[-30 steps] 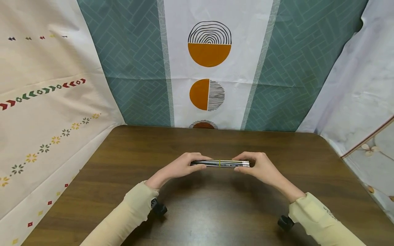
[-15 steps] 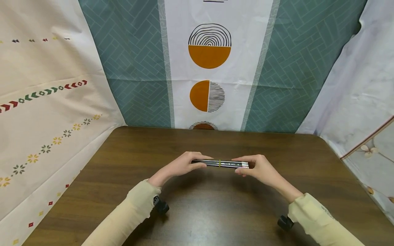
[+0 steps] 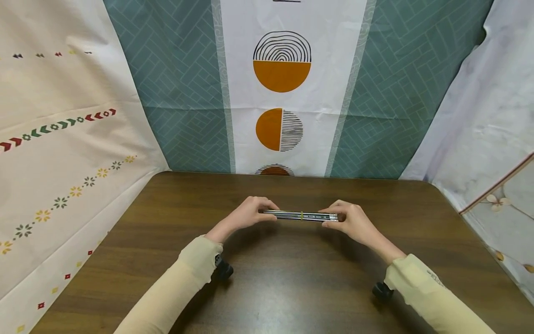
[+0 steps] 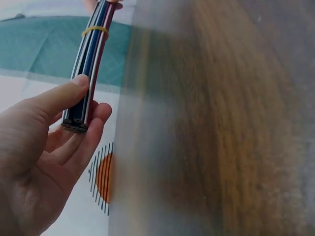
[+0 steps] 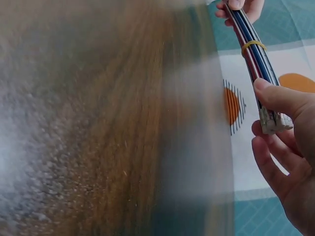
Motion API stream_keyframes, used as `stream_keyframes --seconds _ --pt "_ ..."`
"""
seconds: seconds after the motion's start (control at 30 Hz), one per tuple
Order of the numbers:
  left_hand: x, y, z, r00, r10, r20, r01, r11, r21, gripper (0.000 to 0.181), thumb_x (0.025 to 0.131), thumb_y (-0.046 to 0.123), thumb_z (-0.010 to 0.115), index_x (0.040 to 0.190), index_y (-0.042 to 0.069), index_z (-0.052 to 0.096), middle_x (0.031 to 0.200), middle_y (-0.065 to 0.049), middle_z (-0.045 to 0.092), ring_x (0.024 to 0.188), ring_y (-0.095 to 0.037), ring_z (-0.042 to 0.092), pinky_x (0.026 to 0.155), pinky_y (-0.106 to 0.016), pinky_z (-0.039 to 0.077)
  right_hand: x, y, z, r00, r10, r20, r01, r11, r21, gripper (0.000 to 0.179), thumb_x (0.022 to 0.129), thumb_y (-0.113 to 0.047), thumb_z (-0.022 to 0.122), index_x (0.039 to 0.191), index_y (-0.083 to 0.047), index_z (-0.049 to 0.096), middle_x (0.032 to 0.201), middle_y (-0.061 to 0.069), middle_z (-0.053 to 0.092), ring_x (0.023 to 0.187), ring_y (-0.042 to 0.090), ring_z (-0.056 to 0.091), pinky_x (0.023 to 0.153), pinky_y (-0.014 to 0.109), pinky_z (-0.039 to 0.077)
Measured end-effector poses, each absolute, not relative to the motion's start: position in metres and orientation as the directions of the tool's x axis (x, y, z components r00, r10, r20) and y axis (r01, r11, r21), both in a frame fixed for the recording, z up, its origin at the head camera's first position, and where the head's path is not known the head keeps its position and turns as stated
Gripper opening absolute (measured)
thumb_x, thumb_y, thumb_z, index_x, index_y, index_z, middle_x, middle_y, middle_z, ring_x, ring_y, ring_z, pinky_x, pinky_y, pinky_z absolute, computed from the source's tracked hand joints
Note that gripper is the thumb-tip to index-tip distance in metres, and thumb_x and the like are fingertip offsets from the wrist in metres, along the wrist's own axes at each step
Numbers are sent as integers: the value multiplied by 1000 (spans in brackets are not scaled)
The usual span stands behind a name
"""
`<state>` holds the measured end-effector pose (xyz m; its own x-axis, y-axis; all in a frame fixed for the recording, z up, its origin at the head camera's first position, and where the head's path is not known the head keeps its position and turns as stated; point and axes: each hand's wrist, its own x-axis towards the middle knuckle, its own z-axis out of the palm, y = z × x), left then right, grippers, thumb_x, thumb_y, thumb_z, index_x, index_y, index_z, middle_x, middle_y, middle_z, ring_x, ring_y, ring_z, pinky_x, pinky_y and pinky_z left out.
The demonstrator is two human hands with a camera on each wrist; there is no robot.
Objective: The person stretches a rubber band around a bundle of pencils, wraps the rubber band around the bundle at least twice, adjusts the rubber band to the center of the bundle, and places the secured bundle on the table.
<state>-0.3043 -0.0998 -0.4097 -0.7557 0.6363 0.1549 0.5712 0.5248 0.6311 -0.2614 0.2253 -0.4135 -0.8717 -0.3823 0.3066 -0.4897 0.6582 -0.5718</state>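
Observation:
A bundle of pencils (image 3: 289,215) is held level above the table, lying crosswise between both hands. A yellow rubber band (image 3: 302,216) wraps its middle. My left hand (image 3: 249,213) pinches the left end between thumb and fingers; in the left wrist view the flat dark ends of the pencils (image 4: 78,105) show past the thumb. At the other end, my right hand (image 3: 353,223) grips near the eraser tips (image 5: 273,125), its thumb on top in the right wrist view. Dark, striped and red pencil barrels can be told apart in the wrist views.
A brown wooden table (image 3: 283,278) spreads beneath the hands. Behind it hangs a green and white patterned cloth (image 3: 187,93). Light cloths stand at the left (image 3: 62,162) and right (image 3: 488,130). Each wrist carries a small black camera (image 3: 224,269).
Both hands and the pencil bundle have moved slightly farther up in the head view, away from the body. The grip at both ends stays the same.

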Motion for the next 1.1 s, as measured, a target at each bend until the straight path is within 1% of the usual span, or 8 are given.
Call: stream_keyframes --seconds 0.1,0.33,0.6,0.9,1.1 --pt "-310 -99 -412 -766 625 152 563 538 627 26 90 23 73 113 12 74 107 -5 72 100 -21 68 90 -35 54 -265 225 -415 -875 -378 302 -484 664 -570 34 80 -23 82 113 -20 76 96 -3 65 62 5 44 57 22 41" --pt "-322 -95 -419 -785 608 119 534 567 627 27 91 27 72 115 14 75 112 -5 73 101 -19 67 87 -33 54 -272 225 -419 -880 -362 309 -476 683 -555 34 80 -21 83 112 -18 76 95 -2 64 63 5 44 57 22 40" --pt "-329 -89 -426 -788 608 103 522 569 635 26 91 19 72 117 16 74 109 -6 68 101 -18 63 87 -30 52 -280 231 -427 -898 -353 262 -440 701 -561 30 81 -23 82 110 -21 76 94 -3 68 64 7 44 58 23 40" --pt "-332 -87 -430 -801 595 70 506 608 612 25 90 16 72 115 14 75 113 -7 69 101 -21 66 84 -30 51 -285 234 -436 -912 -350 213 -408 718 -564 30 82 -21 81 111 -19 76 96 -1 70 68 7 48 62 23 42" --pt "-334 -89 -433 -800 596 67 510 617 599 27 89 15 73 117 13 74 111 -7 69 101 -21 65 82 -27 51 -286 234 -441 -918 -356 174 -389 721 -574 30 83 -22 80 112 -19 76 93 -1 69 68 9 49 60 24 42"
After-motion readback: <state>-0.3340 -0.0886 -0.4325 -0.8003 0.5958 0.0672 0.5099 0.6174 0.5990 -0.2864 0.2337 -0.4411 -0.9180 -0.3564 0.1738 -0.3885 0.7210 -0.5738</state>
